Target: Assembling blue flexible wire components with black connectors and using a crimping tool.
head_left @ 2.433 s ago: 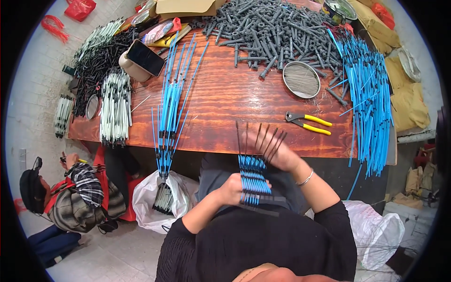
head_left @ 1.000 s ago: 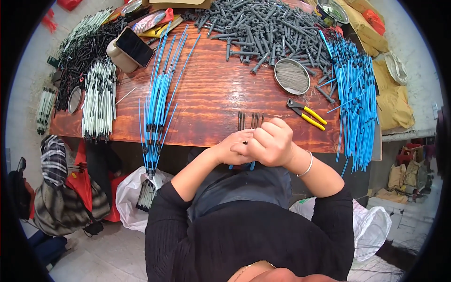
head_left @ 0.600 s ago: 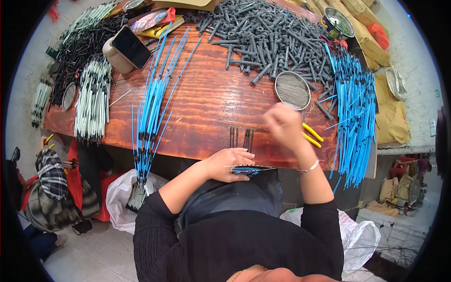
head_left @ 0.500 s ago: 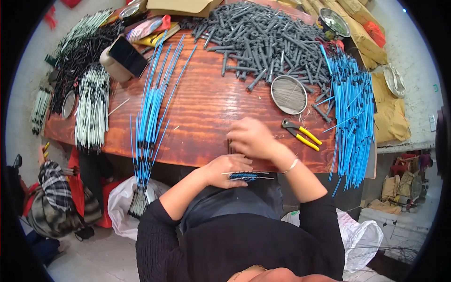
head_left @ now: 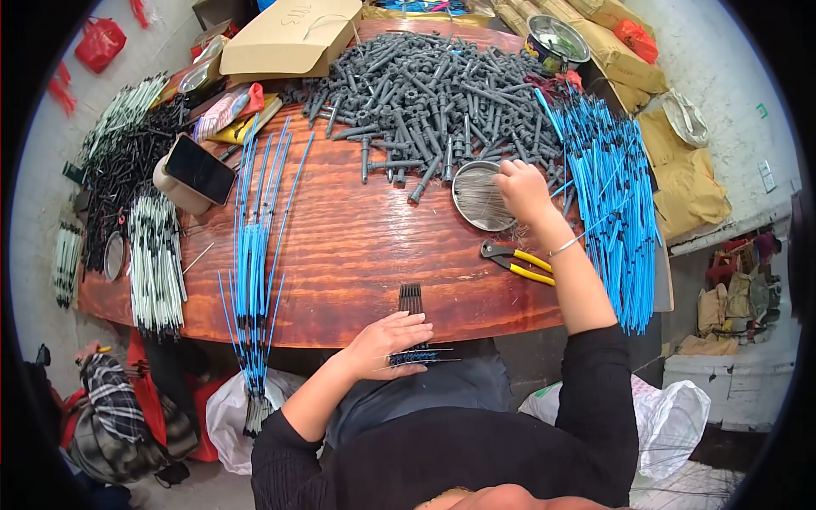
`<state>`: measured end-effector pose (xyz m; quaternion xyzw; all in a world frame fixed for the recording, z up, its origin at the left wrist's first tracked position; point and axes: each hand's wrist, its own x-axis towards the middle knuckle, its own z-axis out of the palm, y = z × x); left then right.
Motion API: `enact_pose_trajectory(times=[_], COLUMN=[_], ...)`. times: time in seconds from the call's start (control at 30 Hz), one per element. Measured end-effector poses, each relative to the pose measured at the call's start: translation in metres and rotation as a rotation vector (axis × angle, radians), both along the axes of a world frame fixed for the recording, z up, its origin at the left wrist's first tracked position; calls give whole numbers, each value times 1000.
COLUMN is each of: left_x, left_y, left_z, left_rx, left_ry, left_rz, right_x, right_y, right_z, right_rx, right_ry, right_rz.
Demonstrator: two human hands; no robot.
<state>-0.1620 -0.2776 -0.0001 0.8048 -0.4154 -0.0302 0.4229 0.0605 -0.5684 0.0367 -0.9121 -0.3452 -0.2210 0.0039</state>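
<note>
Picking at the wire supply while the work is held at the table's edge. My left hand point(head_left: 389, 347) is closed over a flat row of blue-and-black rods point(head_left: 411, 359), which sits above my lap at the near edge of the wooden table point(head_left: 340, 263); its black tips point away from me over the wood. Fine wires lie crosswise at the row, their ends standing out past its side. My right hand point(head_left: 524, 194) reaches to the round metal dish point(head_left: 460, 206) of thin straight wires point(head_left: 481, 202), thumb and fingers drawn into a narrow pinch; whether a wire is caught between them, I cannot tell. The yellow-handled pincers point(head_left: 523, 257) lie untouched, just nearer to me than the dish. I judge the step in hand to be fetching another wire. The next move would call for separating a single wire from its tangled neighbours, then carrying it to the row without loosening my left grip or disturbing the crosswise wires.
</note>
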Motion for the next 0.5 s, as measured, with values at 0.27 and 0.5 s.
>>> enact_pose_trajectory(times=[0.27, 0.5], left_x=[-1, 4], left_y=[5, 3], left_z=[-9, -6], left_rx=[-69, -73], left_ry=[24, 28], left_rz=[5, 7], right_x=[7, -99], right_y=[-10, 20], right_z=[4, 11], right_rx=[-291, 230], right_ry=[5, 292], right_rz=[137, 96])
